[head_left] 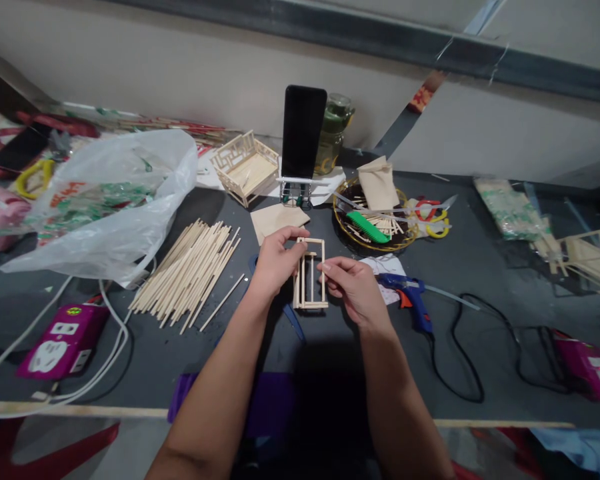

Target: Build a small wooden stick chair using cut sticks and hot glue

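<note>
While the left hand grips the upper left of one small stick frame, the right hand pinches its right upright; hands apart, frame between them, over a dark table. To the left: one loose pile of wooden sticks; one plastic bag. Beyond: one phone, propped upright. To the right: one blue glue gun; one round basket with a green brush.

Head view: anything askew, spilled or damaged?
One stick lies apart, just right of the stick pile; it looks stray because the others are heaped together. No obvious spill or damage shows.
</note>
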{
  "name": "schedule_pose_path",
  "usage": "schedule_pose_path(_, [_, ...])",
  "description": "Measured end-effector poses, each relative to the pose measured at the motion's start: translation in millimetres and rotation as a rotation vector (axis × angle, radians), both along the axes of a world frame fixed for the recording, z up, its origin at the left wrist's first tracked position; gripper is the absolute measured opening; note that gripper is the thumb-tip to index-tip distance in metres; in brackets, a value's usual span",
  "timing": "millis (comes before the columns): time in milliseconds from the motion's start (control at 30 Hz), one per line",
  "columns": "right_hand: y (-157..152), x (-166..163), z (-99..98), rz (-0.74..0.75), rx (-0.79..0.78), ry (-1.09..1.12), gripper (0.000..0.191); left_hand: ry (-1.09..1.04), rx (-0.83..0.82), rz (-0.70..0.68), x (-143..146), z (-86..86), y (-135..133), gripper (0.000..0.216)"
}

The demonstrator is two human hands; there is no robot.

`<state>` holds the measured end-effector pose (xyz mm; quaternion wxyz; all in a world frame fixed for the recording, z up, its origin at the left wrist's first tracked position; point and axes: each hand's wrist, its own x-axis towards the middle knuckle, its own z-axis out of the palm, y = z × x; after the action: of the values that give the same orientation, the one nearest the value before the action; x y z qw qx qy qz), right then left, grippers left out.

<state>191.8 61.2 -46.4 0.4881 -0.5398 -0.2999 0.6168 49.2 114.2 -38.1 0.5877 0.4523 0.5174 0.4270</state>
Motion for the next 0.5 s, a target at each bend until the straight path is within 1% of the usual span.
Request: schedule_pose_path(500, [1.1,-2.6,-1.3,0.003,-0.017,0.024,0.025,0.008,-0.005,0.003,0.2,-1.1,0.3,0.023])
